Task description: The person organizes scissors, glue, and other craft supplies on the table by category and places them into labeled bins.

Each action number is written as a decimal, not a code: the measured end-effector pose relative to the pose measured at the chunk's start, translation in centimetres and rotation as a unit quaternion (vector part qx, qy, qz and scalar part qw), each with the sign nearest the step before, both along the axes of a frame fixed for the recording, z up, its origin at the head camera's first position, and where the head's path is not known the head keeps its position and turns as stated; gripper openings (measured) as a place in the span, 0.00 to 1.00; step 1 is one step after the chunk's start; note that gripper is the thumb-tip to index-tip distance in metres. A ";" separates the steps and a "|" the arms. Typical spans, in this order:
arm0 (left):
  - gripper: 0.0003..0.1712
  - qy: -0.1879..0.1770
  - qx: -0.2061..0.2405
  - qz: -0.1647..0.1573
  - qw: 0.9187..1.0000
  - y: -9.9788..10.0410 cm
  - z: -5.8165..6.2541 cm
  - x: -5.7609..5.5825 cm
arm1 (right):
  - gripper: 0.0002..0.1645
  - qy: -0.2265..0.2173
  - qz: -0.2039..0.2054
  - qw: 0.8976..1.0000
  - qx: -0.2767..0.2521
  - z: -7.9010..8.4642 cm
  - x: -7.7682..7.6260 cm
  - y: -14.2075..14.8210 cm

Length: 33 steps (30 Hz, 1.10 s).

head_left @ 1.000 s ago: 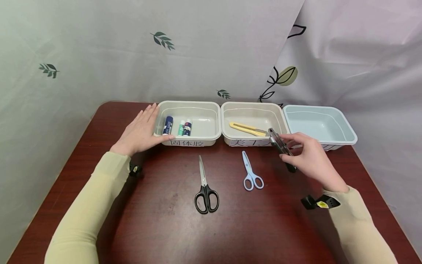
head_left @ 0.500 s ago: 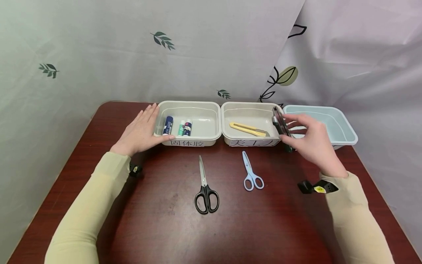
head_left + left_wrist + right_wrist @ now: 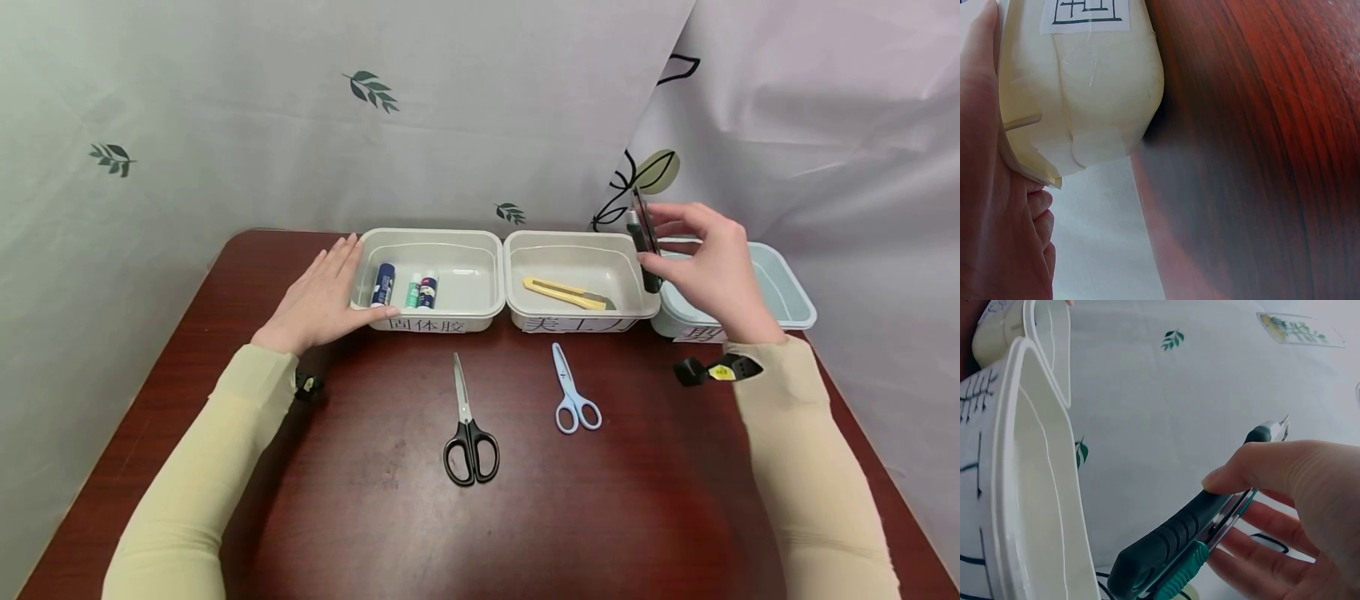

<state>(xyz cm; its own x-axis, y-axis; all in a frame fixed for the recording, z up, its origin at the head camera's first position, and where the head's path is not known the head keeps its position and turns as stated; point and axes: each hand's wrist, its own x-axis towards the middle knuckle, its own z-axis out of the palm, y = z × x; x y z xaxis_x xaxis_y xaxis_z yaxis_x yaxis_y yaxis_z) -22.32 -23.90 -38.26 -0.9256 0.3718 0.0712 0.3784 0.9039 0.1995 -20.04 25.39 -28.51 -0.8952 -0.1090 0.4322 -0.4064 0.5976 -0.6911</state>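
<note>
A dark green utility knife (image 3: pixel 647 250) with a teal slider is gripped between the thumb and fingers of my right hand (image 3: pixel 701 254), raised over the right end of the middle bin (image 3: pixel 517 267). In the right wrist view the knife (image 3: pixel 1172 540) tilts, its metal tip past my thumb. A yellow box cutter (image 3: pixel 564 293) lies inside the middle bin. My left hand (image 3: pixel 318 293) rests with straight fingers against the left end of the left bin (image 3: pixel 472 287), thumb along its front rim. Several glue sticks (image 3: pixel 382 285) are in that bin.
A light blue bin (image 3: pixel 783 292) stands at the right end of the row, partly hidden by my right hand. Black-handled scissors (image 3: pixel 464 427) and light blue scissors (image 3: pixel 567 392) lie on the dark red table (image 3: pixel 525 533). A patterned cloth (image 3: pixel 450 125) hangs behind the bins.
My right hand has lifted the utility knife up and back from the front of the middle bin, turning it more upright. The left hand has stayed in place.
</note>
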 end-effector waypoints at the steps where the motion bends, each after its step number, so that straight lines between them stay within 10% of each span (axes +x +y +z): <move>1: 0.70 0.000 0.000 0.000 1.000 0.0 0.0 0.0 | 0.34 -0.003 0.001 1.000 0.000 0.1 -0.3 0.0; 15: 0.70 -0.003 0.000 0.000 1.000 0.0 0.3 0.2 | 0.34 -0.065 0.030 0.997 -0.002 -0.3 -4.3 0.0; 33: 0.70 -0.006 0.002 0.003 1.000 0.0 0.1 0.1 | 0.27 -0.098 0.056 0.993 0.043 -5.9 -6.6 -0.6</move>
